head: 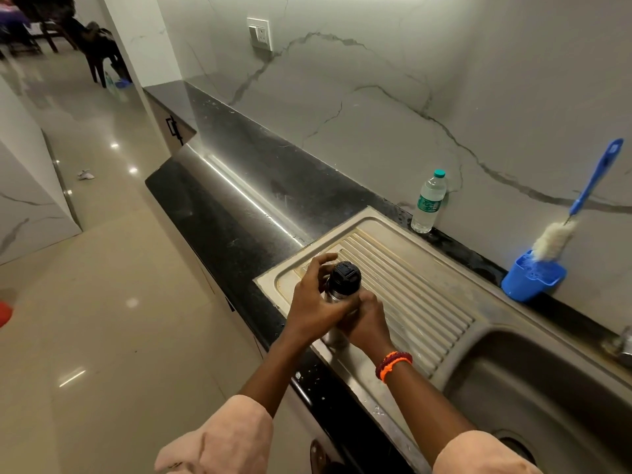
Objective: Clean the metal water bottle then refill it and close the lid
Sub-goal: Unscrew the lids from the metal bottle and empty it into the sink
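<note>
Hands gripping a metal water bottle [337, 295] on the sink drainboard [410, 268].

The left hand [313, 302] curls its fingers around the bottle's neck just under the black lid [343, 275]; the right hand [367, 319] wraps the body lower down (lid on). Beyond the bottle stand a plastic bottle [429, 203] and a brush [561, 230] in a blue holder [530, 278]. Risk, judged: on the ribbed, possibly wet drainboard, twisting the lid could make the bottle slip or tip.

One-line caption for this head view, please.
Both hands, left and right, grip the lidded metal bottle over the sink's draining board.
</note>
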